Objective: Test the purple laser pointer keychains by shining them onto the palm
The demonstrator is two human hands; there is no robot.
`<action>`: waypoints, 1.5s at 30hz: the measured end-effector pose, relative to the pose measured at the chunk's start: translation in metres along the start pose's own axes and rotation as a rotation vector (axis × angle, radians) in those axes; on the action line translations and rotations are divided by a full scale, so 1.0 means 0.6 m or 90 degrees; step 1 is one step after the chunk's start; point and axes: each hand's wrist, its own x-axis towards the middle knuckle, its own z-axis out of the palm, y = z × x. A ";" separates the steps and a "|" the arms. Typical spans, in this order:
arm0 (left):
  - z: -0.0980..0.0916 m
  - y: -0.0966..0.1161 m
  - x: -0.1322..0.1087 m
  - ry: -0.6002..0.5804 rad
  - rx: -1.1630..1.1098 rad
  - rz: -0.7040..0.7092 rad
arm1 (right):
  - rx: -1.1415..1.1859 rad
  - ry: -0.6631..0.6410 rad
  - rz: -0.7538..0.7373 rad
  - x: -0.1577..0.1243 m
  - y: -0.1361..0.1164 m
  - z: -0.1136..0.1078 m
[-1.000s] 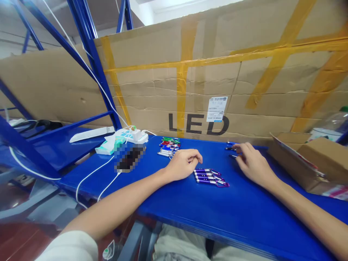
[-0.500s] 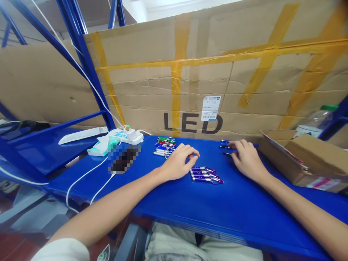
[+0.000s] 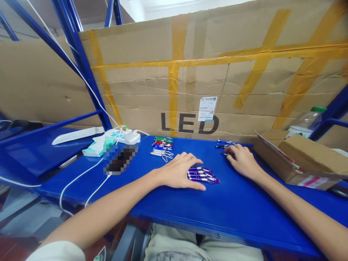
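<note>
My left hand [image 3: 179, 170] lies flat on the blue table [image 3: 233, 214], fingers spread, touching the left end of a row of purple keychain flashlights [image 3: 203, 174]. My right hand [image 3: 241, 159] rests palm down further back, its fingertips on a few dark blue flashlights [image 3: 223, 144] near the cardboard wall. Neither hand holds anything. A mixed pile of red, green, blue and silver flashlights [image 3: 162, 146] lies to the left of both hands.
A tall taped cardboard sheet marked LED [image 3: 190, 123] stands along the table's back. An open brown box [image 3: 296, 159] sits at the right with a plastic bottle [image 3: 307, 121] behind it. A white power strip [image 3: 121, 136], cables and a blurred object [image 3: 119, 159] lie at the left.
My left hand opened from a loose fist and spread flat by the purple flashlights. My right hand stayed on the dark blue ones. The view shifted slightly rightward.
</note>
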 end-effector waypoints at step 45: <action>0.016 -0.017 0.004 -0.010 -0.053 -0.016 | 0.417 -0.186 -0.224 -0.024 -0.138 -0.093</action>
